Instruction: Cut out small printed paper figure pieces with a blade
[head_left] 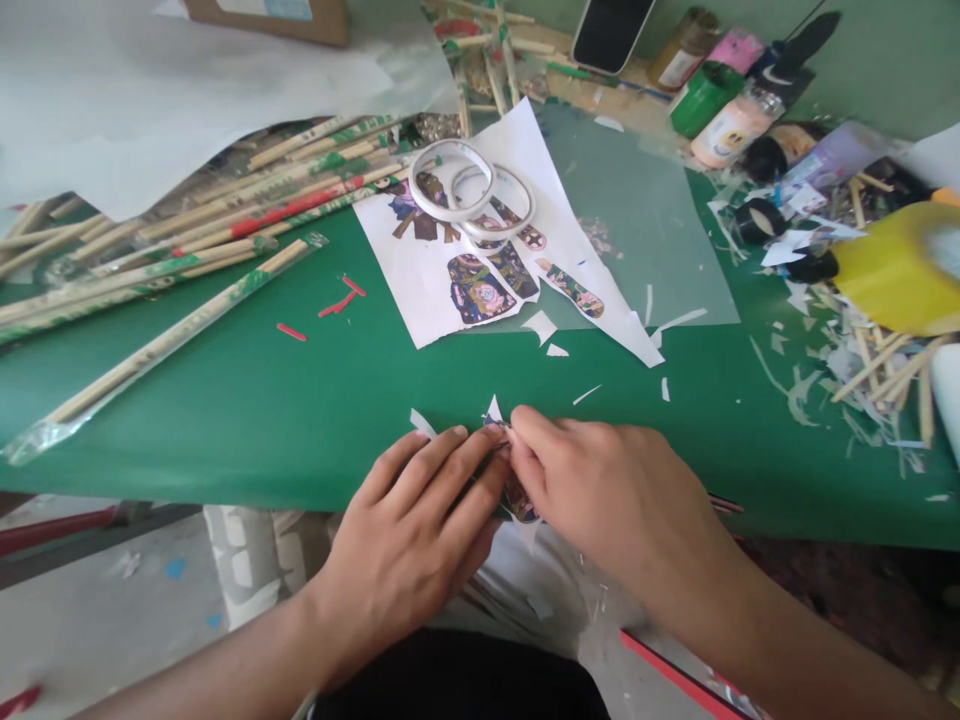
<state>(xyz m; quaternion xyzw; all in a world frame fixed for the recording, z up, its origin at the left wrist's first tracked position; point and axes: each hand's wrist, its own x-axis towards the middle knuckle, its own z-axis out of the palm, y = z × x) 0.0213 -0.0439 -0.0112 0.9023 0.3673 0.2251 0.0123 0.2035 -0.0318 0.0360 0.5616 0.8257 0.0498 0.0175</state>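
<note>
At the front edge of the green table, a small dark floral-patterned paper piece (519,498) with white margins lies between my two hands. My left hand (424,505) presses its fingertips on this piece, the fingers close together and the thumb hidden beneath. My right hand (600,480) is closed in a pinch at the same spot, its fingertips meeting those of the left; what it grips is hidden. A white paper scrap (422,424) sticks out beyond the left fingers. Behind my hands lies a white sheet (420,310) with patterned cutouts (480,288) and two tape rolls (452,212) on it.
Wrapped wooden chopsticks (187,325) are spread over the left side. Red strips (291,332) and white paper scraps lie about. At the right stand paint bottles (726,130), a yellow tape roll (900,270) and a pile of sticks (885,375). A phone (611,30) leans at the back.
</note>
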